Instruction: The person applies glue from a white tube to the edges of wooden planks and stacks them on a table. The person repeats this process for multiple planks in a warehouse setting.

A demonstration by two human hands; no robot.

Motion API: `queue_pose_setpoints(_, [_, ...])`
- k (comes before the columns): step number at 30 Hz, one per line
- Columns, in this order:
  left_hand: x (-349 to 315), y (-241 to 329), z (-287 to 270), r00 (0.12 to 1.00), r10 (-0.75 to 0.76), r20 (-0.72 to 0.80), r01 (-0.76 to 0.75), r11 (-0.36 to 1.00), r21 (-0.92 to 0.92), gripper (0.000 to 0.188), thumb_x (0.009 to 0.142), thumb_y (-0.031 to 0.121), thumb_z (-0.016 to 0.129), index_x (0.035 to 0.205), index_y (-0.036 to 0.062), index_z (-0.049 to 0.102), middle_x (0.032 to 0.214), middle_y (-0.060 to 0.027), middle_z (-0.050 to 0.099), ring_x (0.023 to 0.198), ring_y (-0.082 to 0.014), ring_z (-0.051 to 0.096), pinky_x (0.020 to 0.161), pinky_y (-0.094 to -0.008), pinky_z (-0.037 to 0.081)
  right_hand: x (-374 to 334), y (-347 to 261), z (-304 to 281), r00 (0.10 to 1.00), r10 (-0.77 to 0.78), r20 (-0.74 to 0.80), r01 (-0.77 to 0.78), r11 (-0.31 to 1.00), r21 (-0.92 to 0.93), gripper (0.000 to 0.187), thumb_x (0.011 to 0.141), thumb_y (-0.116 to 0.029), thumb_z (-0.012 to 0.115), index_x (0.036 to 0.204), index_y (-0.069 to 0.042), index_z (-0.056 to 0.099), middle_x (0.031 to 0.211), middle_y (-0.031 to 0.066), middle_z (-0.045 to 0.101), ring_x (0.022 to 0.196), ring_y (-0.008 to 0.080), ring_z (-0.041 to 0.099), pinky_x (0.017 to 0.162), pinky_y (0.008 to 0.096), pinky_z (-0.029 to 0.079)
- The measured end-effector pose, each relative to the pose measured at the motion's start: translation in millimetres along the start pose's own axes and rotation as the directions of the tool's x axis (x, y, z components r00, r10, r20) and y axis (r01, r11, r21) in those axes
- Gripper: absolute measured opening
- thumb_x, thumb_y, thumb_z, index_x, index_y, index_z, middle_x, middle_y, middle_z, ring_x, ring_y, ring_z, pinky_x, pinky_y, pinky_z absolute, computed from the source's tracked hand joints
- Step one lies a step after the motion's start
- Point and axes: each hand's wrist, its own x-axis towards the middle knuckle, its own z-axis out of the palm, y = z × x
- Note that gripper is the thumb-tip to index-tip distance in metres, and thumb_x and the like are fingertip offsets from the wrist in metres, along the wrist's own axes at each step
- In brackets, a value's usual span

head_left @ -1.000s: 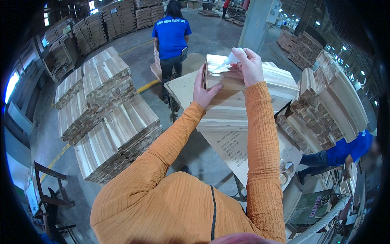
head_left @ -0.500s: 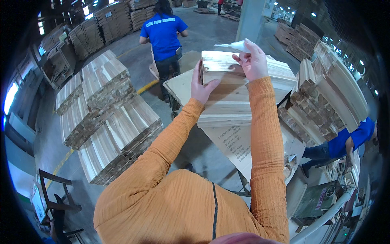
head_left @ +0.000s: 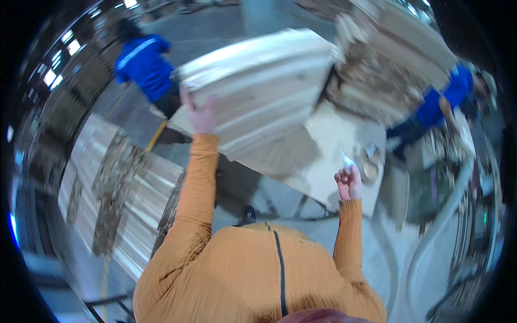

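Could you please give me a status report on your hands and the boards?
Left hand at stacked boards, blurred. Right hand holding white bottle. Round container just right of bottle.

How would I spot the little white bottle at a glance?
Start at the wood stack on the pale table. Nearer and to its right, the person's right hand holds the bottle. Its white body and thin pointed tip set it apart from the brownish clutter beside it.
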Motion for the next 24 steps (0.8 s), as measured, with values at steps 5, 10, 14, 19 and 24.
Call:
queue_pose_setpoints(5, [6.7, -21.1, -16.0, 0.994, -0.110, -0.001, 0.108, 0.981, -0.162, 0.081, 0.077, 0.007, 0.070, 0.141, -0.0026, 0.021, 0.132, -0.0177, 0.040, 0.118, -0.0232, 0.043, 0.099, -0.0325, 0.037, -65.1, -16.5, -74.8, 0.908, -0.188, -0.375, 0.033, 0.922, -0.385, 0.012, 0.086, -0.014, 0.062, 0.091, -0.008, 0.053, 0.072, -0.0011, 0.054, 0.058, 0.0078, 0.049, 0.059, 0.0253, 0.045])
queue_pose_setpoints(10, [-1.0, 0.0, -10.6, 0.993, -0.103, 0.054, 0.105, 0.994, -0.039, 0.080, 0.079, 0.012, 0.070, 0.141, -0.0012, 0.021, 0.130, -0.0226, 0.040, 0.109, -0.0232, 0.050, 0.093, -0.0318, 0.044, -90.8, -18.7, -113.8, 0.834, -0.367, -0.413, -0.020, 0.727, -0.686, 0.016, 0.082, -0.013, 0.066, 0.091, -0.004, 0.056, 0.078, 0.0026, 0.061, 0.067, 0.0089, 0.058, 0.058, 0.0245, 0.047])
queue_pose_setpoints(14, [6.3, -37.3, -21.2, 0.993, -0.117, 0.002, 0.116, 0.989, 0.091, 0.080, 0.076, 0.011, 0.072, 0.140, -0.0005, 0.026, 0.134, -0.0176, 0.038, 0.118, -0.0218, 0.042, 0.096, -0.0291, 0.039, -57.3, -26.2, -136.1, 0.766, -0.571, -0.296, -0.018, 0.441, -0.897, 0.020, 0.078, -0.014, 0.069, 0.089, 0.000, 0.061, 0.078, 0.0050, 0.063, 0.067, 0.0122, 0.058, 0.060, 0.0253, 0.046])
queue_pose_setpoints(19, [-1.4, -4.4, 3.1, 0.995, -0.001, 0.101, 0.016, 0.988, -0.154, 0.083, 0.071, 0.002, 0.072, 0.140, 0.0021, 0.026, 0.137, -0.0128, 0.036, 0.122, -0.0201, 0.038, 0.098, -0.0294, 0.037, -35.2, -38.6, -137.6, 0.730, -0.664, -0.160, -0.307, -0.109, -0.946, 0.034, 0.077, -0.026, 0.068, 0.092, 0.004, 0.062, 0.093, 0.0148, 0.059, 0.086, 0.0252, 0.058, 0.077, 0.0368, 0.045])
queue_pose_setpoints(24, [-0.5, -4.7, -4.5, 0.993, 0.007, 0.116, 0.009, 0.990, -0.138, 0.087, 0.069, 0.004, 0.073, 0.142, 0.0071, 0.025, 0.136, -0.0116, 0.038, 0.121, -0.0194, 0.040, 0.092, -0.0319, 0.043, -31.1, -30.7, -129.4, 0.767, -0.641, -0.034, -0.352, -0.375, -0.858, 0.037, 0.074, -0.027, 0.067, 0.088, 0.007, 0.058, 0.089, 0.0178, 0.053, 0.083, 0.0324, 0.055, 0.076, 0.0412, 0.044])
